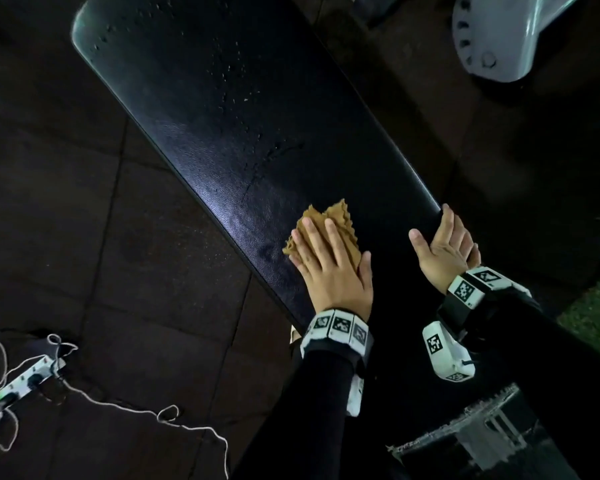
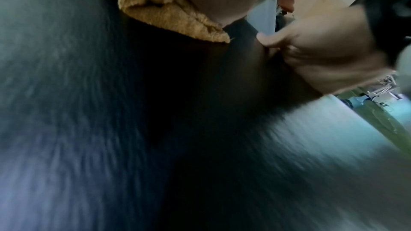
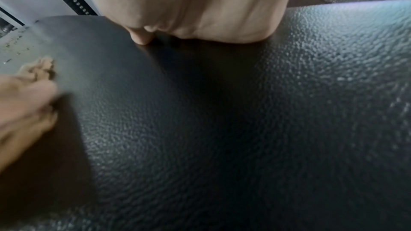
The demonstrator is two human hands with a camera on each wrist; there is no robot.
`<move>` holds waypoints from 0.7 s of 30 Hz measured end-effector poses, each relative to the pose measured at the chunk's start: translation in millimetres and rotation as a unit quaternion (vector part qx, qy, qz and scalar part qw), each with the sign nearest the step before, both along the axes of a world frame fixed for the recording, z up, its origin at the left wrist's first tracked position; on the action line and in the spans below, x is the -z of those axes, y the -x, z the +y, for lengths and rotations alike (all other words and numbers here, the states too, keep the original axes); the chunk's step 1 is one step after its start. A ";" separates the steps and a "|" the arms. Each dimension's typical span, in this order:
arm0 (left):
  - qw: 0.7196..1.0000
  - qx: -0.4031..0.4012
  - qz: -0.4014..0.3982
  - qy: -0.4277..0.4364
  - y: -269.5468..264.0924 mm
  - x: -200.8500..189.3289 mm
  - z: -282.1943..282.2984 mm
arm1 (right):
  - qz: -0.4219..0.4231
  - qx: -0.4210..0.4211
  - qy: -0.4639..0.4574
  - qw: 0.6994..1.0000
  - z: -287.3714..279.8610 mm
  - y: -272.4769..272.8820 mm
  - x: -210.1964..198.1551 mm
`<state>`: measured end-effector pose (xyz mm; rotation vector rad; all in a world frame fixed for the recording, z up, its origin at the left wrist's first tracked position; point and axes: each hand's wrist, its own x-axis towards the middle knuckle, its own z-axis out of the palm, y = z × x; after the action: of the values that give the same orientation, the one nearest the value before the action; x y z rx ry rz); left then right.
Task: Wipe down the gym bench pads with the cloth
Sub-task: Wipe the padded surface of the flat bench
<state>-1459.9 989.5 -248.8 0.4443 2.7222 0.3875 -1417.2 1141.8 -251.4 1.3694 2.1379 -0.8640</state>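
Note:
A long black textured bench pad (image 1: 222,116) runs diagonally from the upper left down to me. My left hand (image 1: 326,261) lies flat with straight fingers on a crumpled tan cloth (image 1: 336,216) near the pad's left edge, pressing it down. My right hand (image 1: 444,247) grips the pad's right edge, thumb on top and fingers curled over the side. In the left wrist view the cloth (image 2: 164,11) bunches under my palm, blurred by motion. The right wrist view has my palm (image 3: 200,6) on the pad (image 3: 244,129), with the cloth (image 3: 42,66) at far left.
Small droplets (image 1: 229,74) speckle the far half of the pad. A grey metal machine part (image 1: 499,36) stands at the top right. On the dark tiled floor (image 1: 66,202) at lower left lie a power strip (image 1: 28,375) and a loose white cord. Green turf (image 1: 596,313) shows at right.

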 end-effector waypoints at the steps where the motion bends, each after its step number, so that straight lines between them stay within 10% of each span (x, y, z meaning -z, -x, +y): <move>1: 1.000 0.004 0.013 -0.003 10.8 1.2 0.4 | -0.001 0.001 0.004 1.000 0.2 -0.3 0.6; 10: 0.993 -0.104 0.052 -0.002 77.9 9.5 -41.0 | -0.007 -0.004 0.011 1.000 1.1 -0.9 1.2; 21: 0.939 -0.315 -0.034 -0.134 26.6 2.5 -66.4 | -0.006 -0.025 0.018 1.000 5.0 -2.2 3.8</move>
<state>-1486.6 923.0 -251.3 -0.3951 2.6900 0.9222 -1415.0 1146.8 -255.2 1.2947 2.1279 -0.8696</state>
